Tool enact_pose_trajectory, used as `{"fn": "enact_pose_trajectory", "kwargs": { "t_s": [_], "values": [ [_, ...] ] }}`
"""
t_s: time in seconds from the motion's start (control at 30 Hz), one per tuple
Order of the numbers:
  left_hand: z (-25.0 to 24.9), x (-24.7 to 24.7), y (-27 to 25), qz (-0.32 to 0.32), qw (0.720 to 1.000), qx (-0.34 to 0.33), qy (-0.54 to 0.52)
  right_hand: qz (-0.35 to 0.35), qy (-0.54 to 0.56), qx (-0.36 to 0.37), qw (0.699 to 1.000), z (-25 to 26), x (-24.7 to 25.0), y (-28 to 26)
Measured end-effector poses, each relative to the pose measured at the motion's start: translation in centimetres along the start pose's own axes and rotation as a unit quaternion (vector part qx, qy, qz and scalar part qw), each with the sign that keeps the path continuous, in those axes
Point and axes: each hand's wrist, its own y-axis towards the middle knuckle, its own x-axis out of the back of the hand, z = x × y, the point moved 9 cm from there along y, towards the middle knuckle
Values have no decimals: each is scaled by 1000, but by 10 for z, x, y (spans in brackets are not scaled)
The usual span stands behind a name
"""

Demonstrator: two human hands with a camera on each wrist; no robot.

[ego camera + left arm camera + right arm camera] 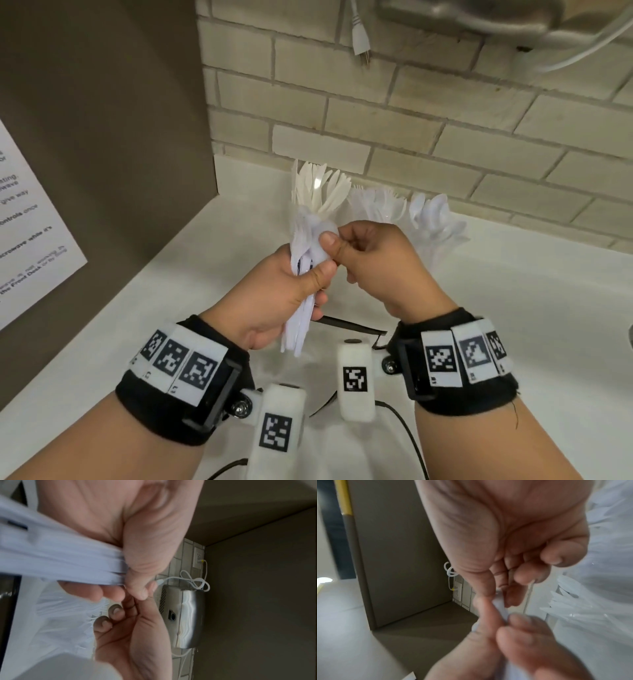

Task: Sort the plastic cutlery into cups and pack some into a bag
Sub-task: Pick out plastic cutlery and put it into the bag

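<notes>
Holding: the left hand [274,301] grips a bundle [305,274] of white plastic cutlery, fingers and thumb curled round the handles.
Axis: the bundle stands nearly upright above the counter [513,308], eating ends up and fanned toward the brick wall [445,144], handle ends down toward the wrists.
Right hand [380,260]: thumb and forefinger pinch one piece at the bundle's middle; other fingers curled.
Surface: white counter; more clear-wrapped cutlery [411,219] lies behind the bundle, against the wall.
Room: brown panel [102,137] left of the bundle, with a printed notice [27,226]; a plug [359,37] hangs above.
Look: matte white pieces, forks and knives, some blurred.
</notes>
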Motion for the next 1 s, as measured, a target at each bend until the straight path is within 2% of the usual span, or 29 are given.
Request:
{"fn": "enact_pose_trajectory", "kwargs": {
  "t_s": [0.07,0.17,0.23,0.33,0.43,0.5,0.6,0.7,0.9,1.0],
  "values": [
    [4,1,-1,-10,1000,18,-2,-41,-12,15,999,0,5,-3],
    [4,8,3,-57,993,-3,102,-116,-42,58,991,15,10,-9],
    [3,8,6,-64,986,-18,152,-106,-52,65,991,21,1,-9],
    [5,10,6,-65,986,-11,153,-88,-34,44,995,17,-5,-4],
    [10,12,4,-54,993,-3,108,-66,49,-9,997,4,-9,-1],
    [13,10,2,-40,997,2,70,-49,145,-64,986,-7,-12,-1],
    [14,10,2,-41,999,18,15,-40,306,-115,944,-15,-7,1],
    [17,14,3,-48,997,43,-37,-60,388,-101,914,-14,12,7],
    [17,10,6,-45,997,30,-58,-26,339,-65,938,-13,9,8],
    [14,11,8,-59,998,-1,-8,-21,239,-43,970,-12,5,6]
  ]
}}
